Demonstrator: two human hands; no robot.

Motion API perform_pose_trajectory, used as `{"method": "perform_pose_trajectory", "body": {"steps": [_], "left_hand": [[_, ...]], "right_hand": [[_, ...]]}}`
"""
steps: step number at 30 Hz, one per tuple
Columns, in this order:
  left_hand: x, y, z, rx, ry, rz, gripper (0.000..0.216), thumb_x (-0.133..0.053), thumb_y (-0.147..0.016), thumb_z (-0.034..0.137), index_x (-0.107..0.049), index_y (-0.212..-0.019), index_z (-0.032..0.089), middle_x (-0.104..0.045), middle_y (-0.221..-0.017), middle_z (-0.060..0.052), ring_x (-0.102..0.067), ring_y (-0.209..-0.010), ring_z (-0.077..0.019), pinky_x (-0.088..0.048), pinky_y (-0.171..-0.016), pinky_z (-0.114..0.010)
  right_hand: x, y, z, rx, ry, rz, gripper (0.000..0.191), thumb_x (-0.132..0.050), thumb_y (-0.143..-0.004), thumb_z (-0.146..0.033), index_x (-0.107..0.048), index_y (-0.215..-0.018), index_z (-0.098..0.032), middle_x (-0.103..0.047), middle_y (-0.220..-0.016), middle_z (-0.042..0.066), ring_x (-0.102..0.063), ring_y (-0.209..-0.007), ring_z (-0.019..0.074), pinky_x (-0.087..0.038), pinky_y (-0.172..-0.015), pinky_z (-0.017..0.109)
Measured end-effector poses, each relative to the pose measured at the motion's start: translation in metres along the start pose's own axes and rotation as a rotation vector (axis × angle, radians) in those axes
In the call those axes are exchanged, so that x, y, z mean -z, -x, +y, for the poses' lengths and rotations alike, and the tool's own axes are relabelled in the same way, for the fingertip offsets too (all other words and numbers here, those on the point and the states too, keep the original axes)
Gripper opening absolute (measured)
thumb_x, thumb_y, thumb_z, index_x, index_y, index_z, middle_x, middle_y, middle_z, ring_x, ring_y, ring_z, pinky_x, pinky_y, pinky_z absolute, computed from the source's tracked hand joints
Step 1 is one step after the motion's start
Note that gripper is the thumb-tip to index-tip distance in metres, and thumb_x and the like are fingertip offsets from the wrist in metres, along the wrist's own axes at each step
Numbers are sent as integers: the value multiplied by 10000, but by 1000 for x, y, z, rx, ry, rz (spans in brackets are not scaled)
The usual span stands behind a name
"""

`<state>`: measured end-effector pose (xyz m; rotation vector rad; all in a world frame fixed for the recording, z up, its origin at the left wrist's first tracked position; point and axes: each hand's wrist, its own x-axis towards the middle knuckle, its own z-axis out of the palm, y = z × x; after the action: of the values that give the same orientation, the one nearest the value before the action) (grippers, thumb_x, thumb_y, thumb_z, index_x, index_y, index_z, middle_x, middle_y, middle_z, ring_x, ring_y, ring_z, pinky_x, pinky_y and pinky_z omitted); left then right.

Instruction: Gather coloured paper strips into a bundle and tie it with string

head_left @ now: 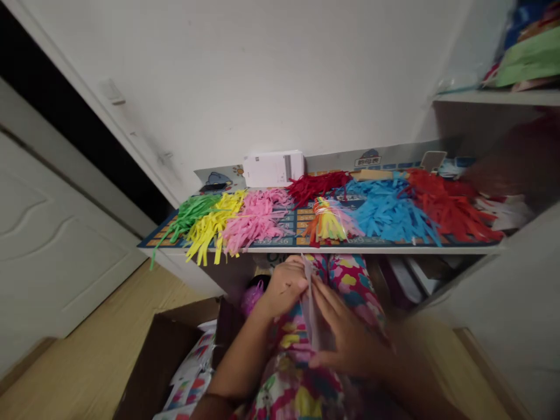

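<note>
Over my lap, my left hand (pixel 286 286) is curled closed around the upper edge of a thin, pale, translucent bag or sheet (pixel 310 318). My right hand (pixel 345 332) lies along the other side of it, fingers stretched out and thumb spread apart; whether any fingers reach inside cannot be made out. Just beyond, on the shelf top, rests a tied bundle of multicoloured paper strips (pixel 329 219). Loose piles flank it: pink strips (pixel 256 219) and yellow strips (pixel 216 221) to the left, blue strips (pixel 389 207) and red strips (pixel 450 204) to the right.
Green strips (pixel 195 213) hang over the front edge of the shelf top (pixel 280 249). Dark red strips (pixel 317 185) lie behind, near a white box (pixel 273 168). An open cardboard box (pixel 149 361) with printed packets stands at lower left. A side cabinet (pixel 503 303) bounds the right.
</note>
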<state>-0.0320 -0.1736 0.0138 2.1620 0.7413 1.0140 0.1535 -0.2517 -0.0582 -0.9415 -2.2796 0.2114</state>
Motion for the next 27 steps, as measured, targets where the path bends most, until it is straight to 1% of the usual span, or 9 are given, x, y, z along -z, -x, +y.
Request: {"method": "perform_pose_trajectory", "body": {"steps": [2, 4, 7, 9, 13, 17, 20, 23, 27], "left_hand": [[18, 18, -2, 123, -105, -44, 714, -287, -912, 777, -428, -492, 218, -466, -507, 6, -466, -562, -148, -467, -843, -345], [31, 39, -4, 321, -136, -2, 631, -415, -926, 687, -456, -529, 199, -458, -556, 19, -444, -586, -133, -453, -753, -301], [41, 70, -11, 628, 157, 179, 415, -664, -809, 567, -582, -730, 168, -569, -693, 25, -501, -638, -118, -434, -662, -244], [42, 88, -19, 781, 444, 295, 437, -815, -653, 477, -625, -883, 158, -636, -767, 20, -556, -657, -113, -443, -651, -225], [38, 114, -32, 955, 635, 398, 465, -875, -519, 400, -660, -819, 118, -657, -685, -6, -593, -592, -122, -464, -619, -237], [30, 129, -26, 1011, 637, 463, 432, -861, -541, 414, -680, -793, 115, -662, -637, -6, -568, -518, -115, -446, -551, -234], [29, 130, -4, 931, 522, 457, 362, -812, -672, 428, -730, -855, 127, -720, -724, -27, -613, -600, -139, -477, -607, -249], [34, 123, 18, 764, 277, 402, 304, -727, -798, 419, -777, -922, 146, -768, -846, -58, -671, -770, -197, -517, -748, -295], [35, 112, 29, 637, 119, 303, 280, -641, -895, 392, -797, -942, 164, -783, -896, -66, -692, -828, -212, -518, -790, -293]], "right_hand": [[-16, -4, -3, 62, 62, -14, 1111, -641, -823, -696, -108, -1626, -143, -314, -1598, 238, -346, -1462, 369, -430, -1115, 522], [-32, -5, -1, 132, 70, -28, 972, -659, -848, -633, -256, -1599, -165, -377, -1573, 217, -377, -1444, 359, -434, -1109, 531], [-54, -6, 2, 203, 16, -49, 806, -661, -858, -611, -441, -1507, -187, -451, -1529, 199, -441, -1394, 356, -486, -1045, 549], [-66, -6, 2, 227, -31, -54, 689, -671, -878, -549, -513, -1450, -201, -495, -1497, 184, -480, -1359, 340, -506, -1021, 542], [-80, -4, -2, 248, -114, -85, 522, -710, -876, -400, -606, -1352, -214, -566, -1429, 161, -531, -1300, 313, -517, -1012, 513], [-79, -8, -4, 248, -199, -89, 462, -717, -865, -365, -641, -1301, -231, -595, -1389, 142, -560, -1252, 305, -528, -994, 503], [-71, -21, -8, 203, -306, -23, 378, -683, -893, -340, -660, -1257, -239, -640, -1292, 129, -609, -1171, 270, -552, -964, 439], [-69, -37, -15, 84, -406, 122, 334, -650, -920, -328, -628, -1238, -227, -685, -1120, 104, -673, -1021, 228, -590, -866, 362], [-84, -44, -25, -155, -555, 345, 238, -665, -915, -330, -577, -1114, -232, -681, -903, 35, -695, -761, 171, -599, -698, 291]]}}
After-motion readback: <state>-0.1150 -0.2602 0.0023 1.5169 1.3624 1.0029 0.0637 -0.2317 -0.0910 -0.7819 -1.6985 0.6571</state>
